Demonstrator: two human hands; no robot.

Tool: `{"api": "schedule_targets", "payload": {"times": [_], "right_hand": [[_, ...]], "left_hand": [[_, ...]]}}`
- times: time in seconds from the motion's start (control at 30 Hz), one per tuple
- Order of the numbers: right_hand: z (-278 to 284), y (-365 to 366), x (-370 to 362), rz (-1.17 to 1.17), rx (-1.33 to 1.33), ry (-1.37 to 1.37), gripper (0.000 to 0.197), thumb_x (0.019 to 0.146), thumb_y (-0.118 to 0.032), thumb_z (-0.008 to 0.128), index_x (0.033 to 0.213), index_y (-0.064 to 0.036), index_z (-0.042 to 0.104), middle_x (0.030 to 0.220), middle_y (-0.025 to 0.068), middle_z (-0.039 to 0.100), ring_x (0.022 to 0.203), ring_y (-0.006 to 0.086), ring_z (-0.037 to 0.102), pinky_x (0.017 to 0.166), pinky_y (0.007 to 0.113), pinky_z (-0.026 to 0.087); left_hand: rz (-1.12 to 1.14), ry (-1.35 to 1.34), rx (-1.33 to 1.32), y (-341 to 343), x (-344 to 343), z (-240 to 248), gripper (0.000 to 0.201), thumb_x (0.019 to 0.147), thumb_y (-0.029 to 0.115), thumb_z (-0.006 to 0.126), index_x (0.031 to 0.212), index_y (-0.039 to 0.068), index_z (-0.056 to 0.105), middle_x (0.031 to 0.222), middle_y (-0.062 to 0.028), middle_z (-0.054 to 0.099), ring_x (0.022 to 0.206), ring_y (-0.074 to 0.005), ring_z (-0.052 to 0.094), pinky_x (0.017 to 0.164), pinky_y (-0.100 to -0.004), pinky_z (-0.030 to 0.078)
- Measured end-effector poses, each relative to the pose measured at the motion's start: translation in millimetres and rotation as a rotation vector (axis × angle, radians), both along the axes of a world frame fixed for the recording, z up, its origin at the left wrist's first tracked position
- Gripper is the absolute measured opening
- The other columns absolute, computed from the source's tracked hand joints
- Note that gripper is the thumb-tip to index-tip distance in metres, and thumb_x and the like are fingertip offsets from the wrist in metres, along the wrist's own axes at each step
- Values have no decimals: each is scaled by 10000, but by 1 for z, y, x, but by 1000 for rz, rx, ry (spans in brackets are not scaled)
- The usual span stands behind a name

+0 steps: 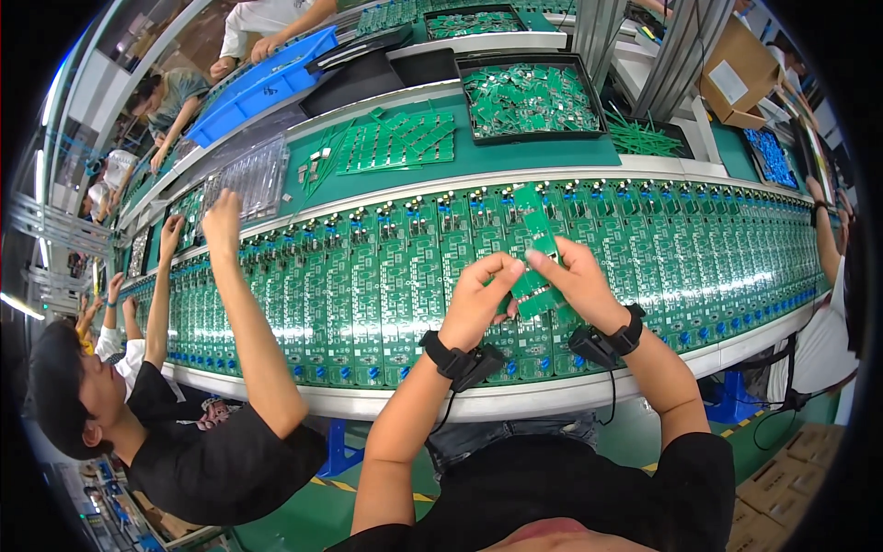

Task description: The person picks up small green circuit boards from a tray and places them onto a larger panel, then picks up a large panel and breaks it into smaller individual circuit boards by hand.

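A narrow green circuit board panel [535,216], with slots and small silver parts along it, is held up over the row of boards. My left hand [480,296] pinches its left edge between thumb and fingers. Across from it, my right hand [578,283] grips the right edge, thumb on the face of the panel. The fingertips behind the panel are partly hidden. Below both hands, many long green circuit boards [405,317] lie side by side on the line, with black and yellow parts at their far ends and blue parts at their near ends.
Past the line, a black tray [532,136] holds a heap of small green boards. Flat board panels [400,143] lie left of it, beside clear plastic trays [250,179]. A blue bin [262,92] stands farther left. At my left, a co-worker [202,442] reaches over the line; another stands right.
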State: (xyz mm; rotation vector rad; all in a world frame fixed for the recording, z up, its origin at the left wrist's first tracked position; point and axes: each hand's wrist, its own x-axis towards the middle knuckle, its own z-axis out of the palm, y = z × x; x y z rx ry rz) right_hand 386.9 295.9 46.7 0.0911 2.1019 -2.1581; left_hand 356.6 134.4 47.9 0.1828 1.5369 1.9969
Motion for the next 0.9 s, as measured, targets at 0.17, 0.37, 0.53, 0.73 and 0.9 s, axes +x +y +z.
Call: {"api": "schedule_targets", "payload": {"times": [0.17,0.37,0.53,0.73,0.9], "right_hand": [[1,0,0,30,-199,-16,192,873,-230,537,844,-44,577,767,-14,577,667,26,510,562,188,422],[-12,-3,2,69,-405,-163,196,877,-246,526,891,-55,568,812,-6,590,684,43,535,585,192,441],[-14,-8,5,22,-471,-242,205,888,-253,503,909,-57,559,834,0,591,674,53,539,596,189,445],[-11,-7,5,-22,-331,-95,220,872,-253,533,905,-37,552,794,2,596,657,40,563,544,192,475],[-2,-4,7,-32,-285,-40,214,876,-245,527,874,-34,557,785,3,593,660,42,566,543,193,474]], "left_hand": [[-14,73,-57,0,1,-2,194,862,199,535,747,43,542,644,19,490,464,-51,457,388,-164,315],[72,297,-130,0,6,2,216,865,180,534,714,26,530,595,21,475,444,-46,466,390,-178,331],[110,167,-111,2,8,5,215,865,165,532,705,21,522,579,19,468,440,-44,467,392,-181,337],[114,181,-146,3,10,7,201,861,207,541,740,46,539,596,23,491,451,-39,464,374,-161,300],[52,169,-106,3,12,10,167,855,197,550,757,65,526,630,25,492,471,-39,470,373,-158,296]]}}
